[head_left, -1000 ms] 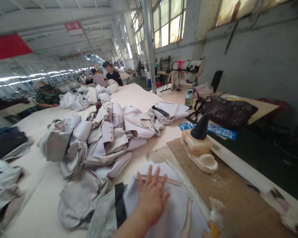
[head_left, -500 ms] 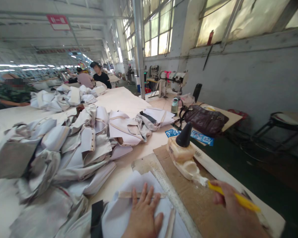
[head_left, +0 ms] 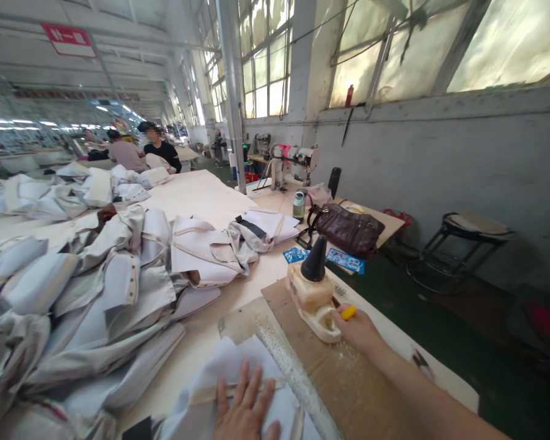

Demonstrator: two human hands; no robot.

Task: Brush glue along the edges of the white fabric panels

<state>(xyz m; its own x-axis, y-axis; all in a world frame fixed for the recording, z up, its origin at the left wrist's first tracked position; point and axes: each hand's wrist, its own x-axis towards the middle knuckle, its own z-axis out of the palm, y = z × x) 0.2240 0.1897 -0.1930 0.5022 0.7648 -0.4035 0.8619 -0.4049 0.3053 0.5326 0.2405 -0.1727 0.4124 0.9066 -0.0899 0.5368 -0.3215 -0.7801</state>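
Note:
My left hand (head_left: 245, 406) lies flat with fingers spread on a white fabric piece (head_left: 211, 373) with a beige strip across it. On the right, my right hand (head_left: 355, 330) is closed around a brush with a yellow handle (head_left: 348, 313), of which only a short part shows. The hand is at the open cup end of a cream-coloured glue container (head_left: 309, 296) topped by a black cone (head_left: 314, 260). The brush's bristles are hidden from view. Under the container is a brown board (head_left: 302, 348) spotted with white residue.
Piles of white and grey fabric pieces (head_left: 114, 299) cover the table's left side. Beyond the container are blue packets (head_left: 346, 260), a dark brown handbag (head_left: 348, 229), a bottle (head_left: 299, 206) and a sewing machine (head_left: 296, 165). A stool (head_left: 472, 229) stands right; people sit farther back.
My right hand has moved the brush up to the container's cup, and its white tip is now out of sight. The left hand stays on the fabric. The view has swung right.

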